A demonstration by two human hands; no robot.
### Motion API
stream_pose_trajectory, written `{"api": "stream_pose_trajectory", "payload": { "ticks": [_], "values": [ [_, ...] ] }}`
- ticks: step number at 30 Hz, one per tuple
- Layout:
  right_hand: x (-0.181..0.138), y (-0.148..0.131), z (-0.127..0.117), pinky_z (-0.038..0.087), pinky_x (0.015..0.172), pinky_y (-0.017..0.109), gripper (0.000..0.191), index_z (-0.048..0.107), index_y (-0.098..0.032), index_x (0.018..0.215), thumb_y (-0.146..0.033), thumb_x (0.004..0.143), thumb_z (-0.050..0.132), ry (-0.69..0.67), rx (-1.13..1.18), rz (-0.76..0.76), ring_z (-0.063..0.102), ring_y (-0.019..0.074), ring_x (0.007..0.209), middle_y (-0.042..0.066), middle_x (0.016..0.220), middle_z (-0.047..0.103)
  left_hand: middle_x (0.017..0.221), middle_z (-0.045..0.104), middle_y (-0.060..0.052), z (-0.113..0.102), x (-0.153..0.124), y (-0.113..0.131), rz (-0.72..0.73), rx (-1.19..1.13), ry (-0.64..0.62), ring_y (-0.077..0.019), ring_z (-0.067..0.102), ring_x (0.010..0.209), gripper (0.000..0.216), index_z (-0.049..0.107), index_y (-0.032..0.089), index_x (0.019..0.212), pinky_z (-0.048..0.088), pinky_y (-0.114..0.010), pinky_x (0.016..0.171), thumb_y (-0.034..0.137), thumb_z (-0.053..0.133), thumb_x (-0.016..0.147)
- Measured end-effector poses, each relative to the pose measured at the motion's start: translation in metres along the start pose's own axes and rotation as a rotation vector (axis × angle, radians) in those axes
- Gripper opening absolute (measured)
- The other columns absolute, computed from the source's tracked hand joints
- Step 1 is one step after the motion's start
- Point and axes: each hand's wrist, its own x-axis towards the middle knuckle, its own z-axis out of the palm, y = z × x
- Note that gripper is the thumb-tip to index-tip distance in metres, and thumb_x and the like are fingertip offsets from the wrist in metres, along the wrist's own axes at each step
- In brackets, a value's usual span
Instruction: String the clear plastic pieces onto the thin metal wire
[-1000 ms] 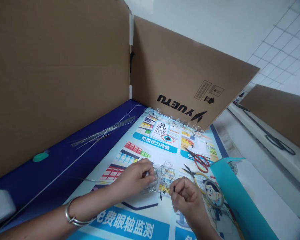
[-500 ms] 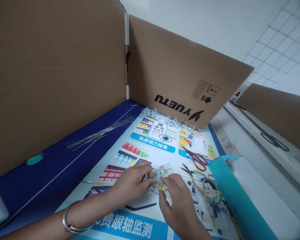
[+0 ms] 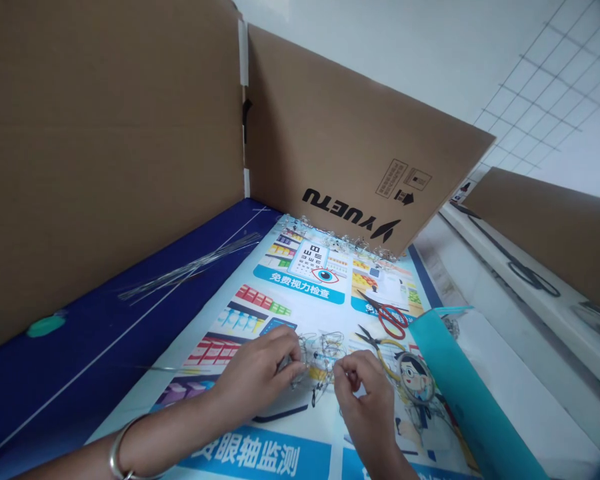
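Note:
A loose tangle of thin wire pieces (image 3: 325, 353) lies on the printed sheet (image 3: 320, 320) between my hands. My left hand (image 3: 267, 367), its wrist in a silver bangle (image 3: 117, 453), is closed on some of the wire at the tangle's left side. At the right side, my right hand (image 3: 365, 387) has thumb and forefinger pinched together; what they hold, if anything, is too small to make out. Right of the tangle lie yellow-handled pliers (image 3: 383, 347), red-handled scissors (image 3: 387, 317) and a round wire coil (image 3: 415, 379).
Cardboard panels stand at the left (image 3: 110, 133) and back (image 3: 350, 133). A row of small wire pieces (image 3: 350, 243) lies along the back panel. Long straight wires (image 3: 195, 265) and a green blob (image 3: 47, 325) are on the blue surface. A teal folder (image 3: 470, 387) borders the right.
My right hand has moved right, away from my left, and its fingers have come together. The tangle looks more spread out. The view has shifted slightly.

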Motion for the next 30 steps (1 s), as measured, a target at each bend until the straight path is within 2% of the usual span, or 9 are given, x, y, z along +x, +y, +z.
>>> {"api": "stream_pose_trajectory", "payload": {
  "ticks": [7, 11, 22, 30],
  "values": [
    [0.0, 0.012, -0.005, 0.037, 0.052, 0.024, 0.018, 0.05, -0.019, 0.063, -0.027, 0.078, 0.055, -0.093, 0.038, 0.358, 0.045, 0.0123, 0.055, -0.002, 0.062, 0.049, 0.079, 0.056, -0.002, 0.005, -0.002, -0.001, 0.025, -0.036, 0.027, -0.0159, 0.053, 0.077, 0.011, 0.053, 0.018, 0.07, 0.041, -0.026, 0.068, 0.018, 0.053, 0.081],
    [-0.001, 0.014, -0.004, 0.034, 0.048, 0.023, 0.02, 0.046, -0.019, 0.064, -0.031, 0.077, 0.056, -0.114, 0.06, 0.455, 0.041, 0.011, 0.051, -0.004, 0.057, 0.043, 0.079, 0.056, -0.002, 0.008, -0.002, -0.003, 0.06, -0.068, 0.053, -0.0158, 0.053, 0.077, 0.011, 0.054, 0.018, 0.071, 0.042, -0.026, 0.068, 0.017, 0.052, 0.082],
    [-0.001, 0.011, -0.005, 0.034, 0.051, 0.023, 0.018, 0.044, -0.02, 0.062, -0.025, 0.076, 0.052, -0.106, 0.056, 0.362, 0.042, 0.0116, 0.053, -0.004, 0.059, 0.043, 0.082, 0.056, -0.003, 0.01, 0.0, -0.015, 0.146, -0.154, 0.108, -0.0163, 0.052, 0.081, 0.012, 0.055, 0.018, 0.078, 0.042, -0.028, 0.072, 0.018, 0.048, 0.087],
    [-0.002, 0.008, -0.004, 0.034, 0.052, 0.024, 0.018, 0.038, -0.021, 0.06, -0.019, 0.075, 0.049, -0.138, 0.106, 0.269, 0.041, 0.0123, 0.056, -0.003, 0.061, 0.041, 0.085, 0.055, -0.004, 0.012, 0.001, -0.02, 0.152, -0.144, 0.158, -0.0169, 0.051, 0.084, 0.011, 0.055, 0.017, 0.085, 0.042, -0.03, 0.074, 0.018, 0.045, 0.088]
  ]
}}
